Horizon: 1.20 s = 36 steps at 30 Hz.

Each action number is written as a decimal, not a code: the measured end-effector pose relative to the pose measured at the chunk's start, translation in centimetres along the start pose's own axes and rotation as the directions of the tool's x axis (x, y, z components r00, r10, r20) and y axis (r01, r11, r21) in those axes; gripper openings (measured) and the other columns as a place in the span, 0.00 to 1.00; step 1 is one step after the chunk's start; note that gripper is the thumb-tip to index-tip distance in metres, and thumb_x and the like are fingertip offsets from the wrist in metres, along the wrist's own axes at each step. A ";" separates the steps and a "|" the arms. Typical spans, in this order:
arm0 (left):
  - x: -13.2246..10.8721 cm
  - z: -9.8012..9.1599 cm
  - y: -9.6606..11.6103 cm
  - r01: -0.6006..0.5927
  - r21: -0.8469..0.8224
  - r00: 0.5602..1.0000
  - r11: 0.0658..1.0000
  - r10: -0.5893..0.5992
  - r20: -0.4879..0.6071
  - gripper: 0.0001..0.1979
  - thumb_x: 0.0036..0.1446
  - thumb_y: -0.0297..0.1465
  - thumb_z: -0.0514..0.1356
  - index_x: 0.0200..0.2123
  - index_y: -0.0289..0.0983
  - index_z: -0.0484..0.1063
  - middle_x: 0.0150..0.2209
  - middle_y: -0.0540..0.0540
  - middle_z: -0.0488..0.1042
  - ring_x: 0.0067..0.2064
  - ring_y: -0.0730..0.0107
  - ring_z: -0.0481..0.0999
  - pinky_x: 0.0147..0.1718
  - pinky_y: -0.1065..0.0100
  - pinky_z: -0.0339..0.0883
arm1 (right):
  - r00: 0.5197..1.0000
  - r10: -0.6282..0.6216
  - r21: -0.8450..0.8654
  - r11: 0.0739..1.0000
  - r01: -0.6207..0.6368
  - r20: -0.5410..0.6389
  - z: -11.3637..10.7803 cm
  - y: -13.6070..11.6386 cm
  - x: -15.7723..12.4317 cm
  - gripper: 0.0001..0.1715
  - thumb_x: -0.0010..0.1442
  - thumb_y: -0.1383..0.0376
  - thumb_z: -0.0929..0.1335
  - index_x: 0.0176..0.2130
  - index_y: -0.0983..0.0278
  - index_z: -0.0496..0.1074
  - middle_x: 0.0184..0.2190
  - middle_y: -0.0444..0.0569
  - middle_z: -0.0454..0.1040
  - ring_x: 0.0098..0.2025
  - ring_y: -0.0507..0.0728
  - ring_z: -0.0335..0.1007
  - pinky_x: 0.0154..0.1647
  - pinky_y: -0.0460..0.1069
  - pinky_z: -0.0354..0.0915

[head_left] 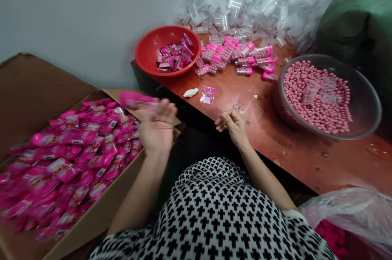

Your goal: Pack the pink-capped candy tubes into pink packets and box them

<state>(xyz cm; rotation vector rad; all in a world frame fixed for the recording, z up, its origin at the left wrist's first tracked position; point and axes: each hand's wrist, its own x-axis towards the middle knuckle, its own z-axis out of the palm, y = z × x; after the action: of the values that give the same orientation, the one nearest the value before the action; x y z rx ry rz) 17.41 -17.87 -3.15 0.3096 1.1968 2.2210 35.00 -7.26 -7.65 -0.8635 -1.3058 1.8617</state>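
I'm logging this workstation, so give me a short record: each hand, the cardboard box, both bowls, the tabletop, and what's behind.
left hand: palm up, blurred pink package at its fingers; grip unclear
right hand: fingers curled near the table's edge, nothing visibly held
cardboard box: open, many pink packages inside
red bowl: pink sachets
clear bowl: pink balls, some clear containers on top
table: single sachet, small white object, pink-capped tubes
behind: heap of clear tubes
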 end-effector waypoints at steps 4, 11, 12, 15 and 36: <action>2.6 -2.7 0.1 -0.122 0.212 0.982 0.970 0.148 -0.114 0.20 0.54 0.49 0.57 0.43 0.41 0.74 0.41 0.52 0.79 0.44 0.69 0.77 0.53 0.58 0.65 | 0.996 0.007 -0.031 0.999 -0.010 -0.089 -0.9 0.2 0.3 0.18 0.55 0.51 0.68 0.29 0.63 0.66 0.21 0.41 0.74 0.18 0.46 0.68 0.20 0.41 0.66; 5.4 1.8 -9.4 -0.546 0.805 0.836 0.231 0.094 0.540 0.17 0.54 0.35 0.62 0.48 0.40 0.73 0.59 0.42 0.65 0.66 0.53 0.52 0.64 0.48 0.35 | 0.995 0.041 -0.076 0.996 -0.048 -0.095 -1.2 0.2 0.0 0.18 0.55 0.51 0.69 0.30 0.63 0.66 0.22 0.41 0.75 0.18 0.47 0.68 0.20 0.41 0.65; 5.8 2.2 -10.2 -0.567 0.807 0.824 0.167 0.087 0.561 0.17 0.54 0.34 0.61 0.47 0.39 0.73 0.60 0.41 0.64 0.67 0.51 0.49 0.64 0.47 0.32 | 0.994 0.052 -0.081 0.995 -0.059 -0.096 -1.2 0.1 -0.1 0.18 0.55 0.51 0.69 0.29 0.63 0.66 0.22 0.41 0.74 0.19 0.47 0.68 0.20 0.41 0.65; 6.4 2.6 -11.5 -0.599 0.798 0.800 0.072 0.092 0.593 0.13 0.56 0.33 0.59 0.46 0.39 0.74 0.61 0.42 0.64 0.67 0.52 0.45 0.64 0.45 0.30 | 0.993 0.064 -0.095 0.993 -0.073 -0.098 -1.5 -0.1 -0.1 0.18 0.55 0.51 0.69 0.29 0.63 0.66 0.21 0.42 0.74 0.18 0.47 0.68 0.20 0.41 0.64; 2.8 5.2 -8.6 0.225 0.456 0.904 0.861 -0.360 0.232 0.18 0.44 0.42 0.67 0.33 0.33 0.77 0.31 0.46 0.77 0.35 0.66 0.77 0.39 0.61 0.74 | 0.998 -0.049 -0.170 0.985 0.041 -0.043 -1.4 -1.9 7.8 0.28 0.42 0.59 0.75 0.41 0.62 0.65 0.17 0.32 0.65 0.19 0.47 0.60 0.22 0.43 0.57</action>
<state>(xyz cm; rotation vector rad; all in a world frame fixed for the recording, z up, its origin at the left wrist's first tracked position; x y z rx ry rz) 20.91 -9.04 -7.42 0.5810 1.4279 1.5657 32.24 0.43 -7.18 -0.9509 -1.4573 1.7038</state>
